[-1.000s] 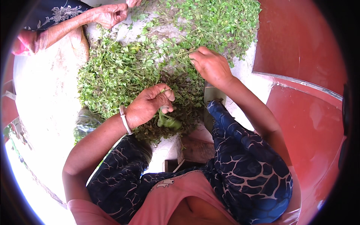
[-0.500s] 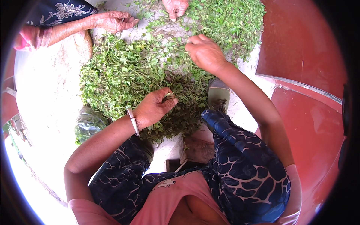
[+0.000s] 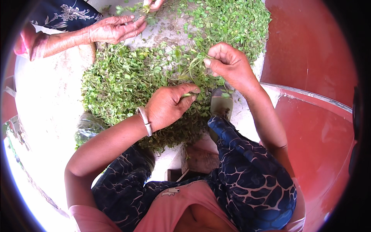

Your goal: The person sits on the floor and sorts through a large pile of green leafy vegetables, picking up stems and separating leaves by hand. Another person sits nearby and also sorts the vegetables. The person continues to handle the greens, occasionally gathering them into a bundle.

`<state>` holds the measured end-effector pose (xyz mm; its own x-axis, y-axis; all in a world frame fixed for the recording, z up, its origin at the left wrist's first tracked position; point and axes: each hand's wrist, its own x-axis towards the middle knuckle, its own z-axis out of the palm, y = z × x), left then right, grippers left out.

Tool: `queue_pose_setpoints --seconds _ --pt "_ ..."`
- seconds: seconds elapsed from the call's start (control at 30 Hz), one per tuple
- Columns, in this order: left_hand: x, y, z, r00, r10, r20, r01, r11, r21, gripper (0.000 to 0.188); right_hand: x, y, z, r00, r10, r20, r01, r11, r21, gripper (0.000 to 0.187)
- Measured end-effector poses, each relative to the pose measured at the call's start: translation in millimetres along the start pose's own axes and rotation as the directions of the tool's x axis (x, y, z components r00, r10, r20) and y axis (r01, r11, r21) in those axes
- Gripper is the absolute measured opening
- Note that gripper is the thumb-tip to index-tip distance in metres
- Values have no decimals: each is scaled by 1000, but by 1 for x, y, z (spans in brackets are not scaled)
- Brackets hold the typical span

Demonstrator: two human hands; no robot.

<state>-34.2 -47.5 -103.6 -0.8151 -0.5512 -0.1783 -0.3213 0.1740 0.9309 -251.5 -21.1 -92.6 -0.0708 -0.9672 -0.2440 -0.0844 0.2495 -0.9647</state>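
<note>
A broad heap of leafy green herbs (image 3: 127, 73) with thin stems spreads over the ground before me. My left hand (image 3: 170, 104), with a silver bracelet (image 3: 145, 121) at the wrist, is over the near part of the heap. Its thumb and forefinger pinch a few green stems (image 3: 188, 94). Higher and to the right, my right hand (image 3: 232, 63) grips a thin green sprig (image 3: 194, 66) between thumb and fingers. The sprig's stems curve down to the left above the heap. My two hands are close together but apart.
Across the heap, another person's hand (image 3: 116, 29) and second hand (image 3: 154, 4) handle a small sprig. A clear plastic bag (image 3: 89, 125) of greens lies at the left. My shoe (image 3: 222, 102) stands at the heap's right edge, beside red flooring (image 3: 309, 46). A wooden stool (image 3: 199, 159) is below.
My right hand has turned and shifted right, and now shows a sprig. My left hand has moved slightly right and up. The other person's hands have come together around a sprig.
</note>
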Motion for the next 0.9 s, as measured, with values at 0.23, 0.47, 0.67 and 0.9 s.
queue_pose_setpoints --seconds 0.23,0.47,0.67,0.9 --pt "14 -5 -28 906 -413 -90 345 846 -407 14 -16 -5 -7 980 196 -40 -188 971 145 14" --pt "17 5 -17 911 -404 86 378 729 -571 25 -20 -1 3 977 214 -22 -205 956 212 15" --pt "20 6 -15 939 -341 -36 299 867 -398 22 -20 6 13 977 212 30 -214 961 177 14" --pt "18 1 -14 988 -66 -140 78 994 82 17 -21 12 19 974 179 138 -196 974 115 13"
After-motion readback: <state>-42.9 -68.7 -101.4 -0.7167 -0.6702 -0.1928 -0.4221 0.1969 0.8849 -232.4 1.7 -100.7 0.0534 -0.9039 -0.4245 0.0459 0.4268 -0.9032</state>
